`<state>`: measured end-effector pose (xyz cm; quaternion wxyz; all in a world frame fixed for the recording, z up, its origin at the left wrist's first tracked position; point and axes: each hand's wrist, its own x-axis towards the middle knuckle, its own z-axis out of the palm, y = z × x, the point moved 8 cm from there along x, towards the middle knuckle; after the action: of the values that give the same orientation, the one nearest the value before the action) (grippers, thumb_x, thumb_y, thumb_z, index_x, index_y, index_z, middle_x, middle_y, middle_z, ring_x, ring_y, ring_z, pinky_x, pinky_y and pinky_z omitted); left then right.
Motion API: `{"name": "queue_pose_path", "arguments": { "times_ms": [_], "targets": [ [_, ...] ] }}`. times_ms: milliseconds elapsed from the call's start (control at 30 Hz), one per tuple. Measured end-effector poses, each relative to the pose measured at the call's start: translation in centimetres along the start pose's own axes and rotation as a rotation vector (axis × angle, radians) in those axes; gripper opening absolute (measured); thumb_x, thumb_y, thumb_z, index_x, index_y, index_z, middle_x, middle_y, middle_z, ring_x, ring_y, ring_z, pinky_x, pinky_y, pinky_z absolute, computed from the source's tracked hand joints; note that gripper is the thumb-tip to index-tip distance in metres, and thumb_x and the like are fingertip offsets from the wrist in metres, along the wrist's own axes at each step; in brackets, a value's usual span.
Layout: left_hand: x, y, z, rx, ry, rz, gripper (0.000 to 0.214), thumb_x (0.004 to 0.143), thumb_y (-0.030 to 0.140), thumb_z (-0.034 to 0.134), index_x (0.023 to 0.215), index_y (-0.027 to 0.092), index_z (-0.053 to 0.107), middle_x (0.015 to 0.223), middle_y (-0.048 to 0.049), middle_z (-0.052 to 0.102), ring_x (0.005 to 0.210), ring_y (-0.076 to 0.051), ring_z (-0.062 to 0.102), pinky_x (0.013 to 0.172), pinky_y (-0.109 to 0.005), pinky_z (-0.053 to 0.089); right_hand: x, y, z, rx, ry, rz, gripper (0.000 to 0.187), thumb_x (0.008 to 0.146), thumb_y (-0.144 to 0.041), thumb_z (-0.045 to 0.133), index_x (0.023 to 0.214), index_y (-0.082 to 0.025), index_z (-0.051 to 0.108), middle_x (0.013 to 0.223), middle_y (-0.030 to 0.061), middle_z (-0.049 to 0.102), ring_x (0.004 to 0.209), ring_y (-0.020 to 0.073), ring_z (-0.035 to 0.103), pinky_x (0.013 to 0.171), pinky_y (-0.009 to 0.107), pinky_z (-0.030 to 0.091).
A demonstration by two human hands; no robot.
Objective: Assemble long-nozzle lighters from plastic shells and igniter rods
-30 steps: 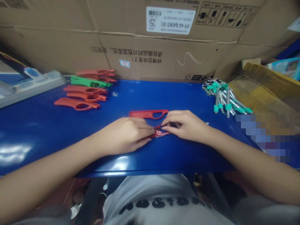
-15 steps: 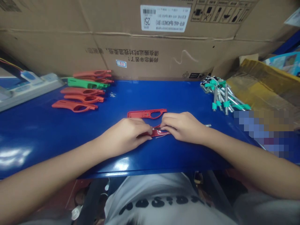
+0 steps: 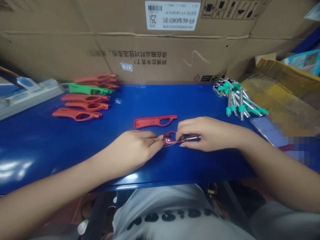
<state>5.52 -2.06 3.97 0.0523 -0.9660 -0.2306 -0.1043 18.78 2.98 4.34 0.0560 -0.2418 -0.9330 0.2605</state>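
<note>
On the blue table [image 3: 175,96], my left hand [image 3: 133,151] pinches the left end of a red plastic handle shell [image 3: 171,138] that lies flat in front of me. My right hand [image 3: 206,133] curls around a short metal tube [image 3: 192,137] and holds it against the right part of that shell. Most of the shell is hidden under my fingers. A second red handle shell [image 3: 155,121] lies just behind my hands, untouched.
A row of orange-red handle shells [image 3: 80,106] and one green one [image 3: 88,89] lies at the back left. A pile of metal tubes with teal collars [image 3: 236,100] sits at the back right. Cardboard boxes [image 3: 160,43] wall off the rear. A grey flat device [image 3: 27,95] lies far left.
My right hand has shifted slightly right and turned, so the metal tube now shows in its grip. My left hand stays on the shell. The view has drifted a little.
</note>
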Motion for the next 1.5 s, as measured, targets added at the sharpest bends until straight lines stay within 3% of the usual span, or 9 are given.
{"name": "queue_pose_path", "arguments": {
  "times_ms": [333,533,733,900,1167,1267,1367,1433,1500],
  "targets": [
    [0.3,-1.9,1.8,-0.357,0.009,-0.120,0.033,0.102,0.015,0.047,0.130,0.019,0.063,0.134,-0.0102,0.064,0.126,-0.023,0.059,0.109,-0.040,0.051,0.0,0.1,0.3,-0.007,0.022,0.033,0.016,0.091,-0.011,0.059,0.097,-0.020,0.071,0.094,0.0028,0.069,0.082,0.0147,0.062,0.072,0.026,0.044],
    [0.5,-1.8,2.0,-0.369,-0.012,-0.135,0.034,0.103,0.016,0.046,0.132,0.020,0.062,0.136,-0.0100,0.061,0.127,-0.024,0.055,0.109,-0.042,0.051,-0.1,0.1,0.3,-0.032,0.004,0.019,0.012,0.093,-0.016,0.059,0.091,-0.019,0.070,0.093,0.0039,0.068,0.084,0.0158,0.061,0.073,0.027,0.043],
    [0.4,-1.5,1.8,-0.299,-0.026,-0.098,0.040,0.101,0.013,0.046,0.136,0.020,0.063,0.140,-0.0126,0.060,0.129,-0.029,0.054,0.108,-0.047,0.052,-0.2,0.4,0.2,-0.020,0.033,0.055,0.015,0.094,-0.018,0.058,0.103,-0.021,0.070,0.100,0.0043,0.068,0.082,0.0149,0.061,0.069,0.026,0.042],
    [0.3,-1.2,1.8,-0.203,-0.027,-0.036,0.039,0.100,0.014,0.047,0.136,0.016,0.065,0.140,-0.0160,0.061,0.131,-0.032,0.052,0.109,-0.050,0.052,-0.1,0.5,0.3,-0.100,-0.008,0.041,0.010,0.094,-0.023,0.062,0.095,-0.020,0.072,0.098,0.0034,0.065,0.080,0.0146,0.059,0.067,0.026,0.040],
    [0.3,-1.5,1.9,-0.227,-0.011,-0.064,0.040,0.099,0.013,0.048,0.134,0.020,0.066,0.139,-0.0120,0.063,0.129,-0.030,0.056,0.108,-0.048,0.053,-0.1,0.4,0.4,-0.148,0.019,-0.002,0.008,0.093,-0.025,0.065,0.089,-0.019,0.069,0.095,0.0031,0.065,0.079,0.0142,0.061,0.067,0.025,0.041],
    [0.2,-1.9,1.8,-0.245,-0.015,-0.079,0.039,0.100,0.015,0.049,0.134,0.023,0.066,0.136,-0.0094,0.066,0.125,-0.027,0.060,0.108,-0.045,0.053,-0.3,-0.4,-1.2,-0.145,0.190,-0.087,0.015,0.096,-0.028,0.061,0.084,-0.019,0.066,0.090,0.0032,0.066,0.076,0.0135,0.062,0.067,0.025,0.044],
    [0.1,-2.2,1.9,-0.223,-0.040,-0.089,0.039,0.101,0.017,0.048,0.135,0.025,0.065,0.135,-0.0088,0.066,0.126,-0.026,0.061,0.108,-0.044,0.053,-1.8,0.2,-5.5,-0.199,0.580,-0.058,0.025,0.096,-0.029,0.059,0.073,-0.020,0.060,0.076,0.0023,0.064,0.069,0.0142,0.059,0.066,0.027,0.045],
    [0.1,-2.3,1.9,-0.204,-0.051,-0.089,0.039,0.101,0.018,0.047,0.136,0.025,0.064,0.135,-0.0090,0.066,0.125,-0.027,0.061,0.106,-0.044,0.054,-3.5,2.2,-8.4,-0.302,0.810,0.113,0.022,0.094,-0.029,0.060,0.073,-0.022,0.061,0.073,0.0023,0.064,0.065,0.0157,0.058,0.064,0.029,0.045],
    [0.1,-2.3,1.8,-0.198,-0.046,-0.086,0.039,0.102,0.019,0.046,0.137,0.025,0.064,0.136,-0.0088,0.065,0.124,-0.027,0.062,0.105,-0.044,0.055,-5.3,5.5,-10.4,-0.399,0.897,0.384,0.009,0.090,-0.028,0.060,0.092,-0.023,0.068,0.079,0.0034,0.069,0.066,0.0183,0.059,0.064,0.031,0.045]
  ]
}}
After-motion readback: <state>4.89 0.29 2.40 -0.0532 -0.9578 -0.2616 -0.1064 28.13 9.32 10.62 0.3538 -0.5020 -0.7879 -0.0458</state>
